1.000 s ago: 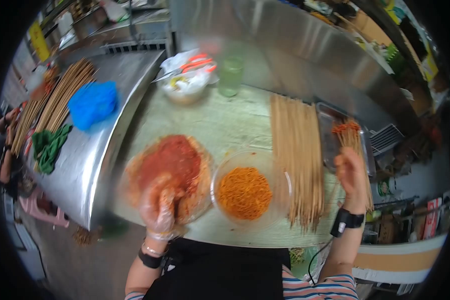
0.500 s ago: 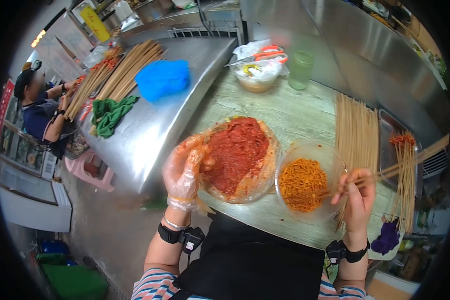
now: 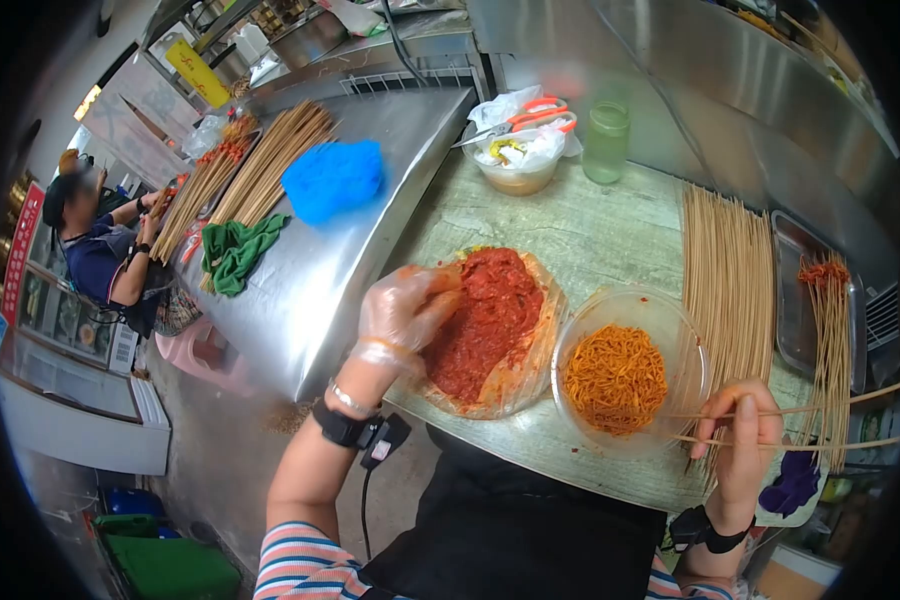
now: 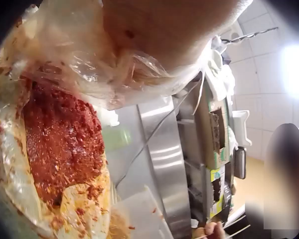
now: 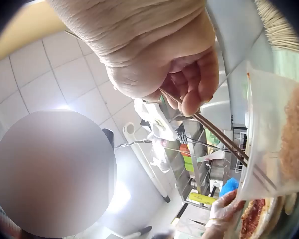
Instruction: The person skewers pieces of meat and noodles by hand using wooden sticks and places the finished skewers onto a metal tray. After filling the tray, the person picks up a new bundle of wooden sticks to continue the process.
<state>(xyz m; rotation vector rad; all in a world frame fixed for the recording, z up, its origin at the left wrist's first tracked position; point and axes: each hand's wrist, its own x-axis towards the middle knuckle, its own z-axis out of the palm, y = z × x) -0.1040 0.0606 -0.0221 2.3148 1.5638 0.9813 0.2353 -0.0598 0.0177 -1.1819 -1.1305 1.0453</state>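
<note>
My left hand [image 3: 406, 312], in a clear plastic glove smeared with red, is at the left edge of a plastic-lined bowl of red paste [image 3: 485, 320], its fingers bent over the paste. Whether it holds anything is hidden. My bare right hand [image 3: 740, 435] pinches a couple of thin sticks [image 3: 820, 408] at the right of a clear tub [image 3: 685, 350]. Orange shredded food [image 3: 615, 380] lies in the tub, and the sticks' left ends reach its rim. In the right wrist view the sticks [image 5: 219, 134] slant from the fingers to the tub wall [image 5: 256, 124].
Bare skewers [image 3: 727, 290] lie behind the tub, beside a metal tray [image 3: 795, 300] and red-tipped skewers [image 3: 828, 340]. Scissors [image 3: 530, 118] rest on a bowl near a green glass [image 3: 606, 142]. On the steel table are a blue bag [image 3: 335, 180] and green cloth [image 3: 240, 252]; a person [image 3: 95, 240] sits beyond.
My right hand came from the red-tipped skewers at the right to the tub, now with sticks in its fingers. My left hand lifted from the paste, moved left, then came back over the bowl's edge.
</note>
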